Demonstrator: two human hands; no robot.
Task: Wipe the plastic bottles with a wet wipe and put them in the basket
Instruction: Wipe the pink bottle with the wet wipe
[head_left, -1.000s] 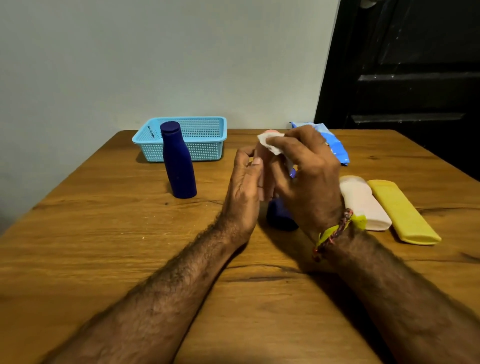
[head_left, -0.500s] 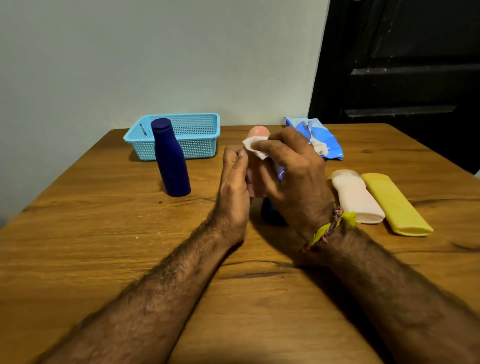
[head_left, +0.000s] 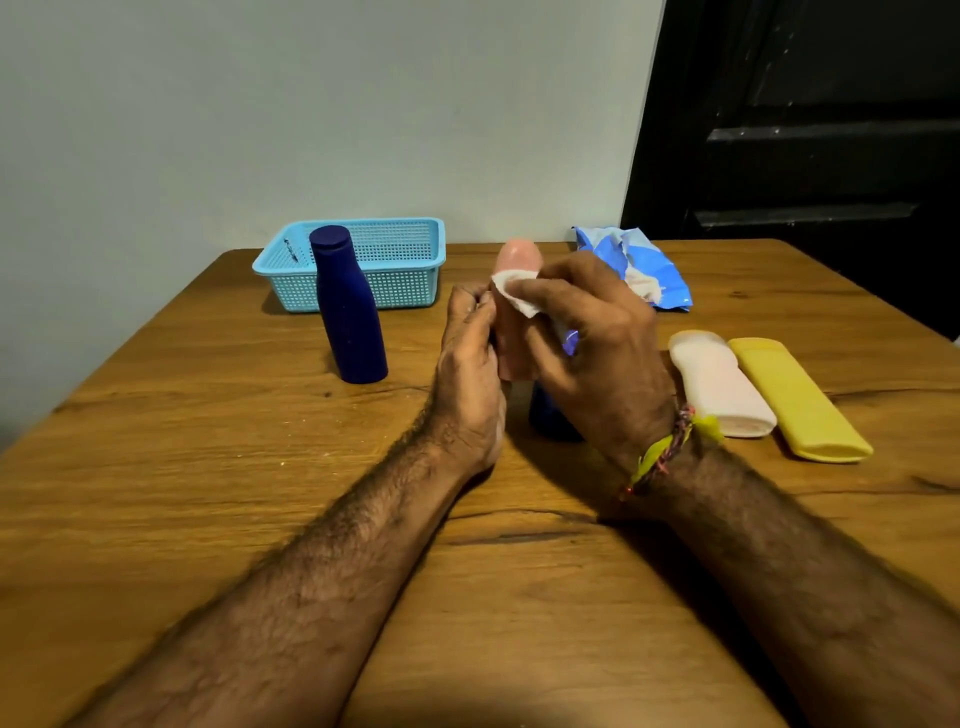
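Left hand (head_left: 470, 364) grips a pink bottle (head_left: 514, 312) from its left side, fingers curled against the body; bottle upright, rounded end up, held over the middle of the wooden table (head_left: 208, 493). Whether its base touches the tabletop: cannot tell, hands block it.

Right hand (head_left: 597, 343) closed on a white wet wipe (head_left: 517, 293), thumb and fingers pinching it against the upper front of the pink bottle, just under the rounded top. The wipe shows as a small folded patch beyond the thumb; the rest is hidden in the palm. A braided yellow and red wristband (head_left: 667, 452) sits on the right wrist.

Directly behind and below the hands, a dark blue object (head_left: 550, 421) stands on the table, mostly covered by the right hand; shape not readable.

Left of the hands, apart from them: a tall dark blue bottle (head_left: 350, 312), upright, cap on. Behind it, at the far table edge near the wall, a light blue mesh basket (head_left: 405, 260); the blue bottle overlaps its front left in this view. No bottles visible inside it.

Right of the hands: a white-pink bottle (head_left: 719, 384) lying flat, and a yellow bottle (head_left: 795, 400) lying flat just beside it, sides touching or nearly so.

Far right-centre, behind the right hand: a blue and white wipe packet (head_left: 639, 260), crumpled, lying flat.
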